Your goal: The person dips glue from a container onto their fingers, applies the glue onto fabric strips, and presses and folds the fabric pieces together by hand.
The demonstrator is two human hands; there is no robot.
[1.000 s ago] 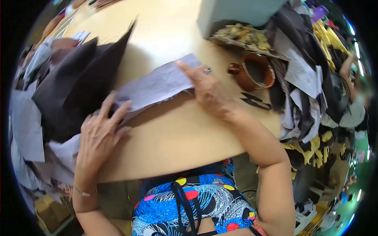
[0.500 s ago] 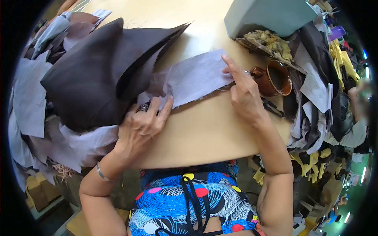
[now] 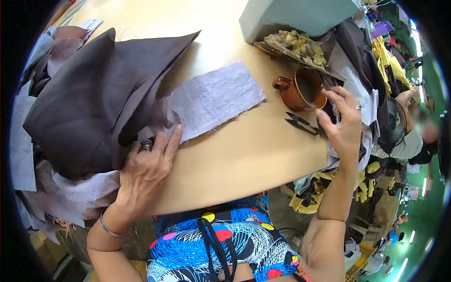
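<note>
My left hand (image 3: 149, 162) lies with fingers stretched on the near end of a pale lilac-grey cloth strip (image 3: 216, 101), beside a large dark brown piece of fabric (image 3: 89, 98). The strip lies flat, with frayed edges, and runs partly under the dark fabric. My right hand (image 3: 345, 117) is raised at the right, thumb and fingers apart, holding nothing. Its fingertips are close to the rim of a glossy brown mug (image 3: 289, 96); whether they touch it I cannot tell. Small black thread snips (image 3: 301, 123) lie on the table below the mug.
A grey-green box-like object (image 3: 300, 19) stands at the back, with a yellowish crusted piece (image 3: 293, 47) in front. Cloth pieces (image 3: 21, 141) heap at the left and more dark fabric (image 3: 361, 51) at the right. A person (image 3: 413, 127) is at the far right.
My right hand has left the strip's far end and moved right, past the mug. My left hand stays on the cloth. The view has shifted, so the table's contents appear further left.
</note>
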